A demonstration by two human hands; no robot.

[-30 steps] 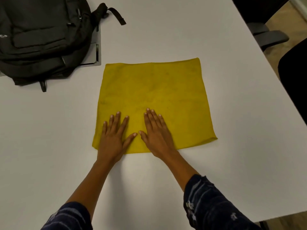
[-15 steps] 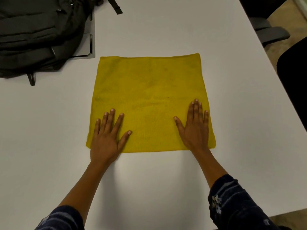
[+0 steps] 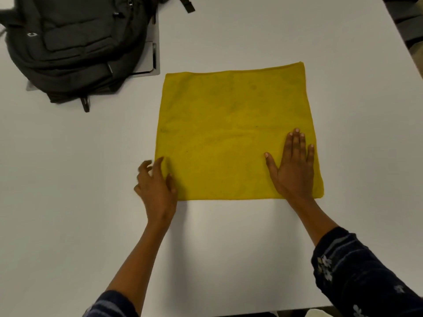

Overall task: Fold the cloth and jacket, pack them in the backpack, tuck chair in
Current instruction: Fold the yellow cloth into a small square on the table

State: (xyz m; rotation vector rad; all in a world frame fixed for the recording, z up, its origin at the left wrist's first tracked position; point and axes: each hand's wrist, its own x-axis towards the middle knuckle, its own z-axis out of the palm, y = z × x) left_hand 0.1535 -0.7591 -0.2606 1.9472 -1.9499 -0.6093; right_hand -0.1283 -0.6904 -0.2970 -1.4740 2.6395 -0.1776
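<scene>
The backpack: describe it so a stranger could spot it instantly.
On the white table, look to the far left corner, beyond the yellow cloth. The backpack lies there, partly over a grey panel. It is the only dark, bulky, strapped thing on the tabletop.

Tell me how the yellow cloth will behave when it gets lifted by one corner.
The yellow cloth lies thin and flat against the table, so it will probably hang limp rather than hold its shape. It looks light. With the right hand flat on it, that side should stay put; unpinned, it may slide on the smooth tabletop.
</scene>
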